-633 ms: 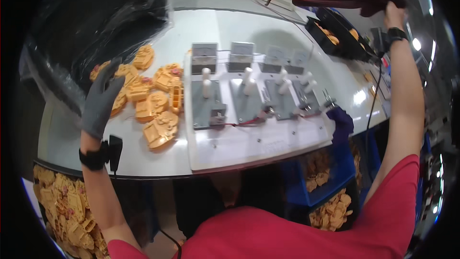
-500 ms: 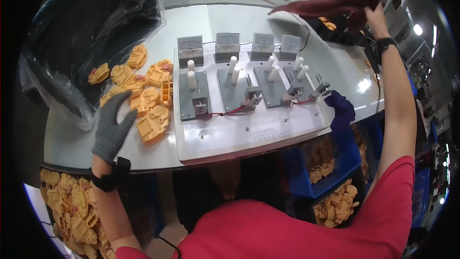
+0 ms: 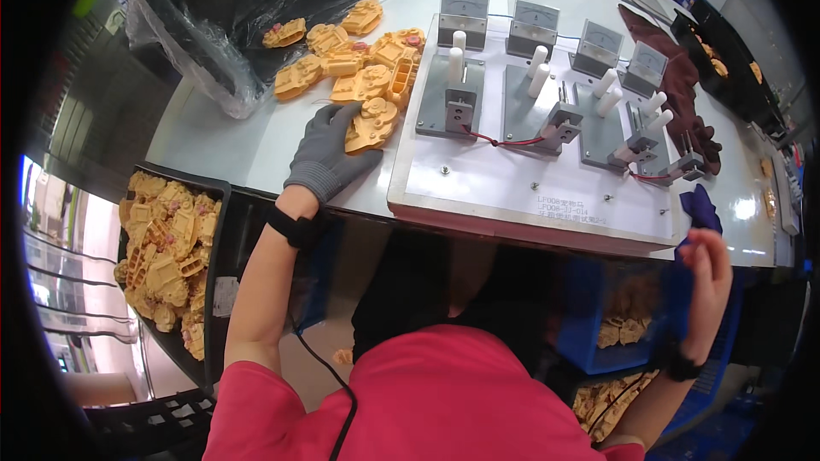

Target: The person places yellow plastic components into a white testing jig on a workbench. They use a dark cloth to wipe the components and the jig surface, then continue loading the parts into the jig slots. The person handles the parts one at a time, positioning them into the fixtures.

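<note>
My left hand (image 3: 329,154), in a grey knit glove, closes its thumb and fingers around the nearest yellow-orange plastic housing (image 3: 372,126), which lies at the left side of the white test board (image 3: 478,183). Several similar housings (image 3: 363,84) lie in a loose pile just beyond it. My bare right hand (image 3: 707,277) is at the table's front edge, right of the board. Its bent fingers press on a crumpled purple cloth (image 3: 703,205), and part of the cloth is hidden behind them. A dark red cloth (image 3: 675,85) lies along the board's right side.
Small meters (image 3: 535,27), white posts and grey metal blocks with red wires stand on the board. A plastic-lined black bin (image 3: 222,26) stands at the back left. Below the table are a black crate of housings (image 3: 224,230) and a blue bin (image 3: 589,350).
My right hand has let go of the dark red cloth and come down to the purple cloth. The left hand has closed on the nearest housing. The whole view has shifted.
</note>
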Demonstrator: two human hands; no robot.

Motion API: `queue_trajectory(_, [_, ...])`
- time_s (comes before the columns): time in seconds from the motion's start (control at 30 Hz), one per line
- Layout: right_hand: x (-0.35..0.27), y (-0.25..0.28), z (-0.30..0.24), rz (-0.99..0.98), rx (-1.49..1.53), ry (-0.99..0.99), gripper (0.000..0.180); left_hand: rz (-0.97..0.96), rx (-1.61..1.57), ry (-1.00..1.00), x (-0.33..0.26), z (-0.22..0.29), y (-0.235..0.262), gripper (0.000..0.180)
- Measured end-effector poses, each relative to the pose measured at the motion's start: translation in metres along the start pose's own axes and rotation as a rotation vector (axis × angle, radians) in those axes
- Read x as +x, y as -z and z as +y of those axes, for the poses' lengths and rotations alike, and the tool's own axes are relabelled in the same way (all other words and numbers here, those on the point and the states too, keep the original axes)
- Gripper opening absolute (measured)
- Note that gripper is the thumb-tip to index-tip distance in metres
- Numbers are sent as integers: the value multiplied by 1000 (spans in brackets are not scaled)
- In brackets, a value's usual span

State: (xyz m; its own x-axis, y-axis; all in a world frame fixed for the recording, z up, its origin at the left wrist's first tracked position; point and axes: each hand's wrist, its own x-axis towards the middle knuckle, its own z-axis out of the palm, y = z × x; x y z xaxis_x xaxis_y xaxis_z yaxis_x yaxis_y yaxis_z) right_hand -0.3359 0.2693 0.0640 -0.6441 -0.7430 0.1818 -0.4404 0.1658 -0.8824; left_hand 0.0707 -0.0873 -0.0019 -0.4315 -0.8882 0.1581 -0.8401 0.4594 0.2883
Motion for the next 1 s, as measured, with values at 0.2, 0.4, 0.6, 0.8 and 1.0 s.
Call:
queue_trajectory(0.2, [-37, -85, -14, -206, 375, 95, 11, 31, -48, 22, -5, -1, 2, 64])
queue_trajectory(0.4, [-38, -151, -45, -558, 558, 119, 15, 58, -449, 152, -21, -20, 7, 56])
queue_trajectory(0.6, [-35, -215, -72, -648, 457, 355, 32, -56, -985, 223, -83, 10, 42, 47])
queue_trajectory(0.8, [-25, -241, -106, -680, 209, 720, 44, -410, -969, 124, -135, 59, 80, 57])
queue_trajectory(1.0, [-33, -245, -83, -685, 417, 443, 38, -303, -1287, 68, -146, 57, 63, 88])
